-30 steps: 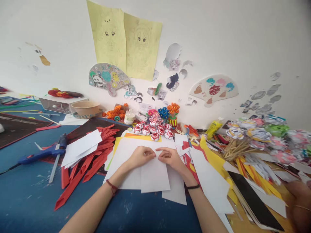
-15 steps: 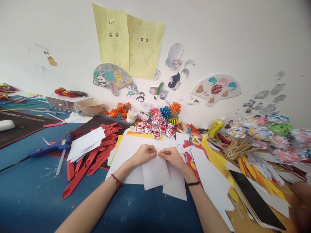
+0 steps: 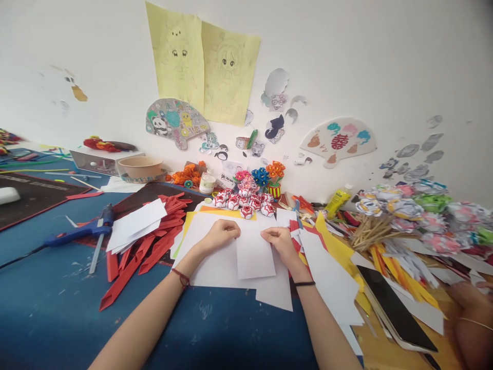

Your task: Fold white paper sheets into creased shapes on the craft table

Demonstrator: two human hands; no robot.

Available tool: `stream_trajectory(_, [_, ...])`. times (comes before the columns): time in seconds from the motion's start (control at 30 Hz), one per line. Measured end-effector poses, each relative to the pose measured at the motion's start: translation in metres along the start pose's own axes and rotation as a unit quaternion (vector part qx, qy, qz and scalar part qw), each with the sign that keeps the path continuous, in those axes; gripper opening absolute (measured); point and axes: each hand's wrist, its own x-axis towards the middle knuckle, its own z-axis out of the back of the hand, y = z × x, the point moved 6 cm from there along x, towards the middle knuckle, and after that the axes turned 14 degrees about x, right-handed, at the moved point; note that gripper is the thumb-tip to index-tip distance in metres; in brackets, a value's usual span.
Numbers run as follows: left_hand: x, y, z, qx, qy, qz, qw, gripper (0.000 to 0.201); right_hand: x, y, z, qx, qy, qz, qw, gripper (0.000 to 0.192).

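Centre of frame: left hand [image 3: 220,234] and right hand [image 3: 278,240] pinch the top edge of a white sheet [image 3: 254,255] (lying on other paper), mid-fold. A sharp crease likely needs matched corners first.

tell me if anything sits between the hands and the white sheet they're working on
Nothing visible does. The left hand and right hand both rest directly on the top edge of the white sheet, one at each upper corner. The sheet lies on top of other white paper, with nothing over it.
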Motion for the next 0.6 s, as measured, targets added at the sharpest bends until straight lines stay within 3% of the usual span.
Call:
stream_trajectory(0.2, [-0.001,0.005,0.016,0.000,-0.032,0.029,0.999,0.017,-0.001,0.001,0.002,0.016,-0.033,-0.007,0.999,0.024])
stream_trajectory(0.33, [0.001,0.009,0.016,0.023,-0.063,0.037,0.997,0.024,-0.001,0.001,0.004,0.033,-0.047,0.003,0.998,0.024])
stream_trajectory(0.47, [0.003,0.013,0.004,0.063,-0.037,0.029,0.997,0.034,-0.003,0.003,-0.004,0.053,-0.006,-0.002,0.999,0.026])
stream_trajectory(0.6, [0.001,0.010,-0.002,0.051,-0.001,0.016,0.999,0.036,-0.009,0.006,-0.017,0.041,0.090,-0.036,0.994,0.024])
